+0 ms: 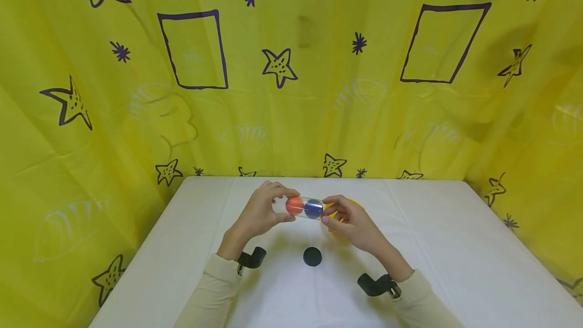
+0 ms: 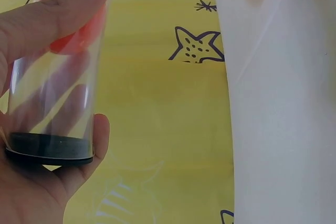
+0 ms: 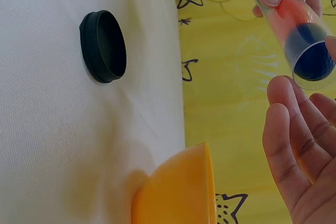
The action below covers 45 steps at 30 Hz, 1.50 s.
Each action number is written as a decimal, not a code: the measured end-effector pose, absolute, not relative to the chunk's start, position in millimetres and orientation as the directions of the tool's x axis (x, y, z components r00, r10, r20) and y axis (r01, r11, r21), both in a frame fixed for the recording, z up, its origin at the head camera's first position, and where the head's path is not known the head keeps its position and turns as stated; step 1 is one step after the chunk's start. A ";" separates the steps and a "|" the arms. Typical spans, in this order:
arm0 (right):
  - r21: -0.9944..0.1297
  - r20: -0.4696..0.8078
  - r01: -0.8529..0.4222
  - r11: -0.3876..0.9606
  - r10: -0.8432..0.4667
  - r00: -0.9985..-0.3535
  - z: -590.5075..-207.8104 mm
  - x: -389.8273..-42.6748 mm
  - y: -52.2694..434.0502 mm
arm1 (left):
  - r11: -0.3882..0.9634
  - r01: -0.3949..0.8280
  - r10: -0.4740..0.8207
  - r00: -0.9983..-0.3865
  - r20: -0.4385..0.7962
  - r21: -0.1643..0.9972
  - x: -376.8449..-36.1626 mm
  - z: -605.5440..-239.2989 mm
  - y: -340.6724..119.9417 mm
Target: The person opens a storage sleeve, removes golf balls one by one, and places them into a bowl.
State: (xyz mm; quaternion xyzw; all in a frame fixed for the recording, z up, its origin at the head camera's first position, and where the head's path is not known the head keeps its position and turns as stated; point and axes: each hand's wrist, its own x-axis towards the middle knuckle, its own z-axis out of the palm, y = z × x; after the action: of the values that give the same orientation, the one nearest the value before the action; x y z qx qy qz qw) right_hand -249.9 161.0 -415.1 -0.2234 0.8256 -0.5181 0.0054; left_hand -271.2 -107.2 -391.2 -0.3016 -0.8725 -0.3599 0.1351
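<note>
A clear plastic tube (image 1: 304,207) lies level in the air between both hands, above the white table (image 1: 455,247). Inside it sit an orange ball (image 1: 294,205) and a blue ball (image 1: 313,208), side by side. My left hand (image 1: 279,206) grips the left end, thumb and fingers curled round it. In the left wrist view that end of the tube (image 2: 52,77) is closed by a black cap (image 2: 50,148). My right hand (image 1: 329,210) is cupped at the tube's open right end. Its fingers (image 3: 286,129) are nearly straight, just below the rim, where the blue ball (image 3: 312,53) shows.
A second black cap (image 1: 312,256) lies hollow side up on the table, nearer me than the hands. A yellow bowl (image 1: 352,202) stands on the table behind my right hand. Yellow cloth with stars hangs on three sides of the table.
</note>
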 end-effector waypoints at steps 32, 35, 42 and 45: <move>-0.845 0.205 -0.317 0.430 -0.287 -0.936 -413.1 -247.9 161.7 | 0.549 0.600 0.413 -0.800 0.435 0.582 -272.0 -392.7 -108.6; -0.847 0.207 -0.313 0.429 -0.276 -0.939 -412.2 -247.6 161.5 | 0.541 0.602 0.416 -0.799 0.435 0.588 -272.7 -393.5 -108.7; -0.848 0.222 -0.319 0.423 -0.263 -0.939 -413.2 -248.4 161.3 | 0.541 0.604 0.420 -0.797 0.434 0.586 -274.0 -394.5 -109.4; -0.845 0.229 -0.322 0.427 -0.254 -0.940 -412.7 -248.4 162.0 | 0.551 0.600 0.414 -0.800 0.435 0.580 -274.1 -394.3 -109.6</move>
State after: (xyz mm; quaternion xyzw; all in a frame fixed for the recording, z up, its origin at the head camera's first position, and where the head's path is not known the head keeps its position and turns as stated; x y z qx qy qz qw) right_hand -248.4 162.0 -412.7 -0.1706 0.8440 -0.5074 -0.0332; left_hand -274.1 -109.6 -394.3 -0.2910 -0.8717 -0.3741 0.1245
